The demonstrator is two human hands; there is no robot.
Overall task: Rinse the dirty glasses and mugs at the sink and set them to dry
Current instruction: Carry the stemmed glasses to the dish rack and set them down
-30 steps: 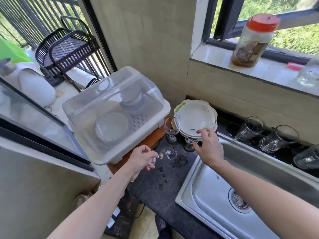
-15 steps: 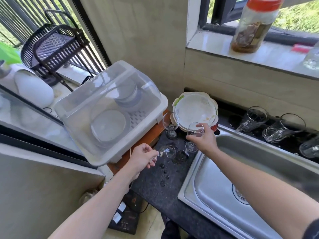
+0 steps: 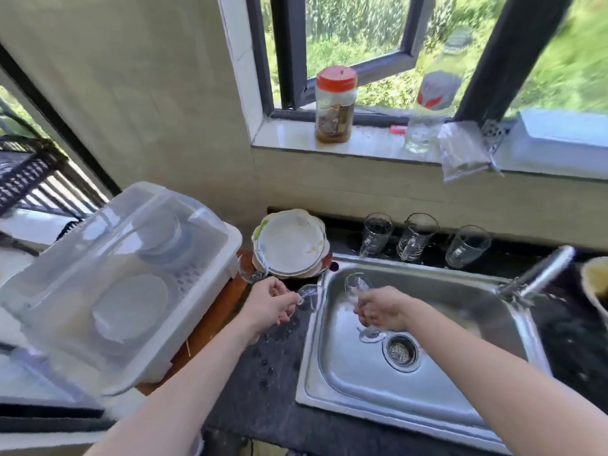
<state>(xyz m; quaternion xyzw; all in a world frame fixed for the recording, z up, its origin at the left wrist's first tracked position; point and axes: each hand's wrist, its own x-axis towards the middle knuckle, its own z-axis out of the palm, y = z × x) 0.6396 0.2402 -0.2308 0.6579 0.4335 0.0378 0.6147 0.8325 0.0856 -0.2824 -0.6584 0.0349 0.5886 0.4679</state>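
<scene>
My right hand [image 3: 383, 309] grips a clear wine glass [image 3: 355, 286] by its stem over the steel sink [image 3: 362, 383], bowl up, foot just above the drain. My left hand [image 3: 268, 306] pinches the stem of a second wine glass [image 3: 309, 296], which lies sideways over the sink's left rim. A third wine glass [image 3: 251, 269] stands on the counter behind my left hand, beside the plates. Three clear glass mugs [image 3: 418, 236] stand in a row behind the sink.
A stack of plates [image 3: 291, 245] sits at the sink's back left corner. A lidded plastic dish box [image 3: 112, 278] fills the left counter. The tap [image 3: 539, 274] reaches in from the right. A red-lidded jar [image 3: 335, 105], a bottle and a bag stand on the window sill.
My right hand lifted a wine glass off the counter and carried it right, over the sink. My left hand moved right with its glass. The view swung up and right.
</scene>
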